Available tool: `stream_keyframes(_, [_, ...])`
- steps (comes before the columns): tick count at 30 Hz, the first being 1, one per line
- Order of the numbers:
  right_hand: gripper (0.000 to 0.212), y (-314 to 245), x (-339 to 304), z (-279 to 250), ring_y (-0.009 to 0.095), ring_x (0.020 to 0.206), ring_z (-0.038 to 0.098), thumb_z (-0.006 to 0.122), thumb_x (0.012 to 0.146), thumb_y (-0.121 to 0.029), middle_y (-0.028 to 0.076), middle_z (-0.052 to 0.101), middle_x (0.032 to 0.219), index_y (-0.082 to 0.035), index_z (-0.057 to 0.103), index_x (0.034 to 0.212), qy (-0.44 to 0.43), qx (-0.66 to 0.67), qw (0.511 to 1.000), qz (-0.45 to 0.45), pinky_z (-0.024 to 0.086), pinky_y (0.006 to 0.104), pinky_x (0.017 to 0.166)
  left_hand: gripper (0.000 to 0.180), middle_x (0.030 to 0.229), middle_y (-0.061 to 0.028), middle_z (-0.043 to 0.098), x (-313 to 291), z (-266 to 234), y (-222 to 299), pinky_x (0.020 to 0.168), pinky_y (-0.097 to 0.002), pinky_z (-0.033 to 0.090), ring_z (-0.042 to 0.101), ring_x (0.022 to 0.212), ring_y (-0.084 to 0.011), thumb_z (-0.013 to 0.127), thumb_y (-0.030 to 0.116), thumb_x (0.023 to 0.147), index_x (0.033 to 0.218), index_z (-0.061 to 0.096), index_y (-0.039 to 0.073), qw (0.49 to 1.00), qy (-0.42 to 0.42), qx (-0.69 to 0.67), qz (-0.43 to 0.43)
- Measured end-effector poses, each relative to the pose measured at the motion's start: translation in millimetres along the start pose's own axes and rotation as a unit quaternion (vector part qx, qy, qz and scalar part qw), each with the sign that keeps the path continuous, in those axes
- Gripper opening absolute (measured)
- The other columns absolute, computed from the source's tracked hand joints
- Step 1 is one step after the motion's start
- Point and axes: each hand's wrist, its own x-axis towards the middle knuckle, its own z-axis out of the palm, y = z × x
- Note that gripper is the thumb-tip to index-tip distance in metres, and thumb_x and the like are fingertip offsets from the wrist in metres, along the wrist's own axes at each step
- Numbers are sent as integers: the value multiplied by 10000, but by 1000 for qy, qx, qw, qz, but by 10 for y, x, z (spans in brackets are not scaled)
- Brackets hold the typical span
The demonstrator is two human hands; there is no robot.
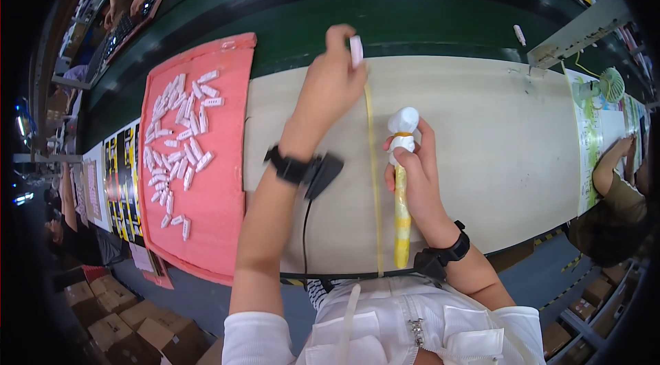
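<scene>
My left hand (pixel 331 80) reaches over the far edge of the beige work surface (pixel 481 159), beside the green belt. Its fingers pinch a small pale pink oblong piece (pixel 356 52). My right hand (pixel 421 176) is wrapped round a mallet-like stick (pixel 402 227). The stick's handle is bound in yellow and clear tape, and its rounded head is covered in white with a yellow band below. To the left, a pink padded mat (pixel 220 217) bears many loose pieces (pixel 184 134) like the one in my left hand, some showing a row of dark dots.
A green conveyor belt (pixel 426 25) runs along the far side, with one pale piece (pixel 520 35) on it. At the right stand a metal post (pixel 581 28) and a small green fan (pixel 610 84). Other people work at far left and right. Cardboard boxes (pixel 172 334) are stacked lower left.
</scene>
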Motion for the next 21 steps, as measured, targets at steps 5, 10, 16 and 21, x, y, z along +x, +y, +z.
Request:
stream_keyframes(5, [475, -56, -37, 69, 136, 565, 546, 462, 1049, -166, 118, 609, 1022, -77, 308, 1490, -61, -114, 992, -5, 455, 255, 518, 284, 835, -104, 683, -1073, -186, -89, 684, -353, 532, 679, 758, -254, 731, 15, 837, 1096, 617, 33, 999, -7, 18, -34])
stream_keyframes(10, [394, -48, -84, 103, 141, 538, 565, 466, 1080, -171, 101, 635, 925, -72, 347, 1442, -97, -224, 970, -2, 469, 267, 509, 201, 854, -78, 695, -1375, -38, -180, 703, -346, 519, 648, 751, -235, 794, 28, 791, 974, 712, 46, 997, 38, 20, 61])
stream_keyframes(16, [363, -55, -46, 156, 158, 570, 608, 466, 1073, -158, 114, 651, 882, -55, 366, 1406, -87, -365, 927, -12, 494, 288, 539, 120, 762, -28, 665, -1443, 30, -268, 740, -355, 460, 608, 743, -228, 832, 95, 755, 864, 785, 81, 997, 65, -47, 18])
stream_keyframes(21, [370, -17, -105, 273, 171, 601, 633, 471, 1065, -139, 126, 665, 891, -39, 365, 1404, -66, -408, 897, -157, 513, 308, 568, 68, 683, -2, 635, -1446, 15, -260, 745, -369, 417, 595, 734, -224, 831, 135, 754, 790, 789, 94, 997, 50, -53, 8])
